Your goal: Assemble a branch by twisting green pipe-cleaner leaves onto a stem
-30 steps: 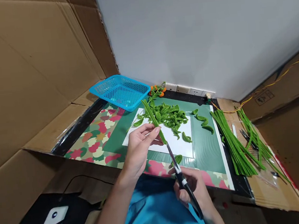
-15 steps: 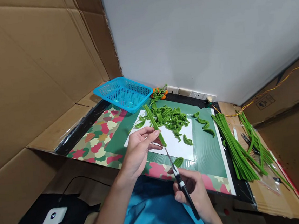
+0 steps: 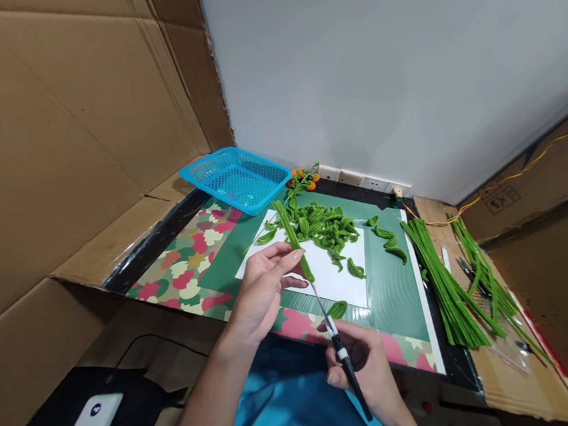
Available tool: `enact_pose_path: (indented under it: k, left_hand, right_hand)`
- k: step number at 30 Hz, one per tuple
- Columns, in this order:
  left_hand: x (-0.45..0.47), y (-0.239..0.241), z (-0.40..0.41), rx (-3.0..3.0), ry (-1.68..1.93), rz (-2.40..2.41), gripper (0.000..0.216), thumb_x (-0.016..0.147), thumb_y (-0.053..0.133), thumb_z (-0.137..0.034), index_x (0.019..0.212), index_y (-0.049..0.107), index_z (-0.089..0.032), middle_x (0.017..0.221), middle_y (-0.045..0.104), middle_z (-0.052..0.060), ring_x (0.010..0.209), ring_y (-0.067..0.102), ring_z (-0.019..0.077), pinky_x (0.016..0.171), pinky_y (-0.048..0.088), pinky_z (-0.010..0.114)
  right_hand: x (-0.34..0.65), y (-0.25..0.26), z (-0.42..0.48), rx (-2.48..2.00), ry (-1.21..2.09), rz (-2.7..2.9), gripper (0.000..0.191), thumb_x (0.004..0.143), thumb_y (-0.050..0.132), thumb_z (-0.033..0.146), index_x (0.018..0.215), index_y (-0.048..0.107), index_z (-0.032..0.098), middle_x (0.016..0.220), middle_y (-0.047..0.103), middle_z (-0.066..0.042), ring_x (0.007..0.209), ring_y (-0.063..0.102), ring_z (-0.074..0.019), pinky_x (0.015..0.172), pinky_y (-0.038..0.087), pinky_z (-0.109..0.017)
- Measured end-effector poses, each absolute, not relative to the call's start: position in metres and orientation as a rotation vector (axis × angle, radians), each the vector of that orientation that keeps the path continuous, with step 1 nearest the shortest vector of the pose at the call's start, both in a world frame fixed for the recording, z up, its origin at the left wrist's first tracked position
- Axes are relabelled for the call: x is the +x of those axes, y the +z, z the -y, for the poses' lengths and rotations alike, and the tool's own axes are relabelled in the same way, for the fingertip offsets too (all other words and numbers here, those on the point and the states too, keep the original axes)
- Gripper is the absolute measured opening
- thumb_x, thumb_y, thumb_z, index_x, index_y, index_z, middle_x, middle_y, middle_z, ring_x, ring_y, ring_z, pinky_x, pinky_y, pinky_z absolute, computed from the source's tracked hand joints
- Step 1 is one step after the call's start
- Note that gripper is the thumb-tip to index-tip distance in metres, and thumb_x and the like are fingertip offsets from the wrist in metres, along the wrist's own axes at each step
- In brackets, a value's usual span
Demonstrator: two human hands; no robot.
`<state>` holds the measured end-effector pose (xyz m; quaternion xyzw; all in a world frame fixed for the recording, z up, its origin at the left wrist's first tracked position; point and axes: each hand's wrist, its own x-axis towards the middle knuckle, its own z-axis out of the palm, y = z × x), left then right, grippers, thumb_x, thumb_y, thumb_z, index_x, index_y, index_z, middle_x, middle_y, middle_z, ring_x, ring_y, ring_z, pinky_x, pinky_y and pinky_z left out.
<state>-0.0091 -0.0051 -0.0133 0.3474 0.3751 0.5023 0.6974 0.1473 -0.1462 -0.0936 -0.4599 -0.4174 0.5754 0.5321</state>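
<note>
My left hand [image 3: 262,294] pinches a bundle of straight green pipe cleaners [image 3: 291,236] that slants up and away over the white sheet [image 3: 328,277]. My right hand [image 3: 366,366] grips black-handled scissors [image 3: 337,342]. Their blades point up at the lower end of the bundle, just under my left fingertips. A pile of bent green leaf pieces [image 3: 326,224] lies on the white sheet behind the bundle. One more leaf piece [image 3: 338,309] lies near the scissors.
A blue mesh basket [image 3: 236,177] stands at the back left. Long green pipe cleaners [image 3: 443,278] lie in bunches at the right. A small orange-and-green flower sprig [image 3: 302,178] rests near the wall. Cardboard walls close in on left and right. A green mat [image 3: 394,289] covers the table.
The scissors and my right hand have shifted slightly lower and left; the blade tips stay at the bundle's lower end. My left hand holds the bundle almost still.
</note>
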Motion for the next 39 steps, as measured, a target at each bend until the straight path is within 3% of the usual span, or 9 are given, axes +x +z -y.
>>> enact_pose_path:
  k: [4, 8, 13, 23, 29, 39]
  left_hand:
    - [-0.008, -0.014, 0.006, 0.743, 1.06, -0.819, 0.032, 0.072, 0.093, -0.027, 0.088, 0.069, -0.014, 0.085, 0.073, 0.002, 0.068, 0.069, 0.0131, 0.053, 0.06, 0.02]
    - [-0.003, -0.013, 0.011, 0.705, 1.007, -0.824, 0.034, 0.071, 0.093, -0.026, 0.091, 0.069, -0.014, 0.085, 0.074, 0.003, 0.067, 0.07, 0.0129, 0.057, 0.062, 0.021]
    - [0.008, -0.018, 0.017, 0.546, 0.96, -0.852, 0.03, 0.071, 0.09, -0.019, 0.092, 0.069, -0.015, 0.08, 0.074, 0.0, 0.058, 0.068, 0.0095, 0.051, 0.057, 0.016]
    - [0.014, -0.022, 0.018, 0.421, 0.907, -0.811, 0.018, 0.079, 0.084, -0.016, 0.09, 0.07, -0.014, 0.076, 0.073, -0.001, 0.056, 0.069, 0.0097, 0.051, 0.058, 0.017]
    - [0.013, -0.015, 0.02, 0.491, 0.911, -0.786, 0.024, 0.077, 0.087, -0.02, 0.089, 0.067, -0.014, 0.071, 0.069, -0.002, 0.053, 0.068, 0.0109, 0.049, 0.057, 0.018]
    - [0.01, -0.014, 0.026, 0.661, 0.988, -0.816, 0.032, 0.078, 0.088, -0.033, 0.091, 0.062, -0.018, 0.075, 0.067, -0.004, 0.056, 0.07, 0.0125, 0.052, 0.058, 0.02]
  right_hand:
    - [0.147, -0.095, 0.147, -1.113, 1.342, 0.993, 0.082, 0.061, 0.096, 0.065, 0.122, 0.073, 0.017, 0.065, 0.059, 0.002, 0.058, 0.049, -0.0138, 0.055, 0.042, -0.026]
    - [0.146, -0.092, 0.145, -1.052, 1.396, 0.994, 0.078, 0.064, 0.093, 0.067, 0.12, 0.073, 0.016, 0.064, 0.057, 0.002, 0.056, 0.044, -0.0112, 0.052, 0.037, -0.024]
    - [0.143, -0.09, 0.143, -1.084, 1.373, 0.985, 0.078, 0.061, 0.096, 0.064, 0.119, 0.074, 0.017, 0.068, 0.059, 0.001, 0.059, 0.045, -0.0123, 0.053, 0.037, -0.024]
    - [0.148, -0.087, 0.146, -1.187, 1.213, 1.031, 0.082, 0.062, 0.09, 0.075, 0.119, 0.076, 0.016, 0.067, 0.053, 0.001, 0.062, 0.044, -0.0148, 0.054, 0.04, -0.026]
    - [0.149, -0.088, 0.145, -1.115, 1.267, 1.032, 0.079, 0.061, 0.092, 0.072, 0.113, 0.077, 0.015, 0.068, 0.048, 0.003, 0.061, 0.035, -0.0118, 0.051, 0.028, -0.025]
    - [0.149, -0.098, 0.145, -1.071, 1.26, 0.976, 0.082, 0.053, 0.099, 0.065, 0.115, 0.079, 0.017, 0.061, 0.045, 0.005, 0.057, 0.033, -0.0108, 0.05, 0.029, -0.025]
